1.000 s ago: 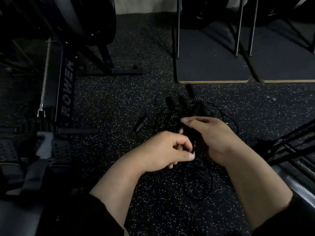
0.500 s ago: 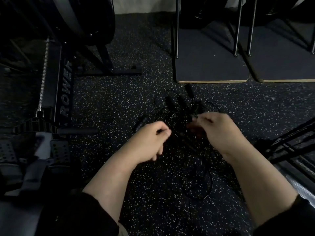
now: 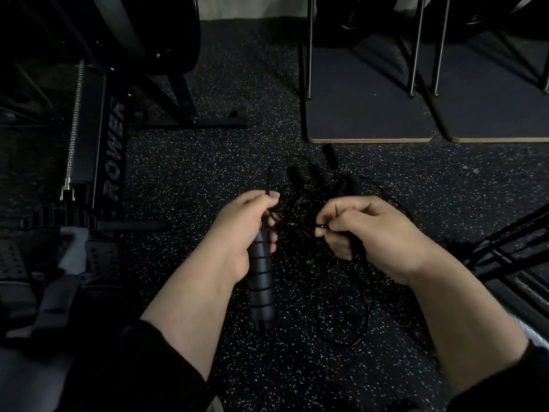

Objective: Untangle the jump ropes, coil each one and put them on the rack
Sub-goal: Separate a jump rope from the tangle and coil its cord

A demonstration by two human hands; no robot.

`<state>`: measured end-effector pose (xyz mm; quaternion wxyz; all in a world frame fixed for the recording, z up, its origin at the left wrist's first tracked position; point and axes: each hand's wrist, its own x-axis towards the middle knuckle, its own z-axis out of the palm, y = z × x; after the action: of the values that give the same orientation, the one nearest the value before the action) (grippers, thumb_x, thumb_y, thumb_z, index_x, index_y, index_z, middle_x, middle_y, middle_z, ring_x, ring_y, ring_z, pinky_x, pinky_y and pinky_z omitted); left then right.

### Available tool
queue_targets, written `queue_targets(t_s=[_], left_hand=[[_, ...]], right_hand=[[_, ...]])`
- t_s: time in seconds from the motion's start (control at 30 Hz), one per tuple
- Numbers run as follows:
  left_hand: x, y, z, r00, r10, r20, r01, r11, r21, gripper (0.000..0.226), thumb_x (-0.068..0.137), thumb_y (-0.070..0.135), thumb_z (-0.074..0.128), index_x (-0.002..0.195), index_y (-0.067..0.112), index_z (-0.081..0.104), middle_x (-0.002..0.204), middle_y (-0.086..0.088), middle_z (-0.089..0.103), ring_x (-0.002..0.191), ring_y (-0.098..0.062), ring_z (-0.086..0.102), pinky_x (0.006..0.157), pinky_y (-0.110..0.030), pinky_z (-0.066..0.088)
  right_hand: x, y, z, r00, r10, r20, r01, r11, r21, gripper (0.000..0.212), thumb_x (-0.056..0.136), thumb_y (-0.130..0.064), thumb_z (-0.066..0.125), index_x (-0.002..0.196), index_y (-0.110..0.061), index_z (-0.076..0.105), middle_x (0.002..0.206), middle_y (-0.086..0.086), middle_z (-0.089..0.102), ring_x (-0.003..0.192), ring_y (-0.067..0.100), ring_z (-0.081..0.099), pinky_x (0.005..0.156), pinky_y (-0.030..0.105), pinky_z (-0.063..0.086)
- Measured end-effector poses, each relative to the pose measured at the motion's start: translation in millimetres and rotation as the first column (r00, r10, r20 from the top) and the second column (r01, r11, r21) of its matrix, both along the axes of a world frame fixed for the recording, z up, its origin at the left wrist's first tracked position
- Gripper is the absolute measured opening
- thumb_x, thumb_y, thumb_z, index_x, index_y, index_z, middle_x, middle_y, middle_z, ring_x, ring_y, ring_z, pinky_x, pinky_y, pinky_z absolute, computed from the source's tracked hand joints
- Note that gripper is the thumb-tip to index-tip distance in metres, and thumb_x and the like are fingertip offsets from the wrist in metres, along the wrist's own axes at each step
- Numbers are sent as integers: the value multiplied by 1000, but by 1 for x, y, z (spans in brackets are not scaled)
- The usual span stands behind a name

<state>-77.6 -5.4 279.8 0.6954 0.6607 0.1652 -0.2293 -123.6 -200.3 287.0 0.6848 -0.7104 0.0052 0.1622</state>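
Head view: tangled jump ropes (image 3: 320,197) lie on the speckled floor (image 3: 208,173) at frame centre. Left hand (image 3: 246,227) grips a ribbed handle (image 3: 260,281); right hand (image 3: 371,230) pinches a thin cord (image 3: 322,226). Judgement: cords light, limp, springy, likely to snag; handles stiff, best place to hold and feed loops through. Black on black: cord crossings and handle count unclear; rack not identifiable. Rower (image 3: 98,144) sits at left.
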Motion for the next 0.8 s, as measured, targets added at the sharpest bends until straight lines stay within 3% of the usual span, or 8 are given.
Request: queue_targets(t_s=[0.13,0.2,0.27,0.4,0.5,0.63,0.73,0.8], left_hand=[[-6,0,10,957,-176,232,177,984,18,16,105,18,54,112,21,68,73,0,57,55,-12,49,51,-29,45],[-10,-2,16,894,-299,335,289,954,79,17,106,18,53,112,24,68,73,1,55,58,-12,49,51,-29,46],[-14,-5,19,816,-424,394,390,906,166,18,105,18,55,109,28,69,74,2,55,64,-14,50,56,-32,48],[-19,-10,16,668,-641,379,519,766,379,18,104,22,57,105,34,71,74,9,56,69,-9,52,66,-28,48],[-19,-7,12,644,-701,305,541,700,467,20,103,25,58,104,38,72,71,14,57,62,-5,51,61,-26,46],[-15,1,10,623,-769,142,578,575,579,16,102,40,58,106,42,74,78,15,66,55,-1,52,58,-24,45],[-12,4,6,721,-683,118,459,597,658,34,102,56,46,101,36,73,94,11,73,54,5,55,59,-25,45],[-8,6,5,826,-527,199,283,694,662,40,104,54,44,91,29,73,95,-2,75,57,-7,57,57,-28,45]], right_hand=[[3,1,-4,951,-306,50,303,884,-357,34,102,-49,54,89,-26,76,90,15,74,78,24,68,77,42,56],[7,1,-8,919,-395,-4,374,872,-315,46,94,-68,53,94,-31,79,94,17,76,86,24,73,86,55,60],[9,3,-9,916,-391,-93,370,911,-183,54,89,-75,51,94,-31,82,96,7,79,98,26,74,95,55,58],[11,9,-6,903,-358,-239,400,902,160,52,102,-55,50,103,-13,80,95,10,77,90,25,74,88,41,59],[14,5,-3,861,-358,-362,496,748,442,47,104,-49,47,112,-9,72,79,2,66,69,17,61,72,35,53],[16,-3,-2,809,-455,-373,588,655,475,27,109,-37,44,111,-13,58,59,-4,46,49,12,43,60,30,46],[13,-6,7,865,-459,-204,502,794,342,28,111,-24,41,118,-17,66,57,-3,34,47,13,28,51,31,34],[11,-5,19,919,-390,-49,389,883,262,31,108,-16,40,107,-16,71,60,-2,38,50,14,27,50,31,24]])
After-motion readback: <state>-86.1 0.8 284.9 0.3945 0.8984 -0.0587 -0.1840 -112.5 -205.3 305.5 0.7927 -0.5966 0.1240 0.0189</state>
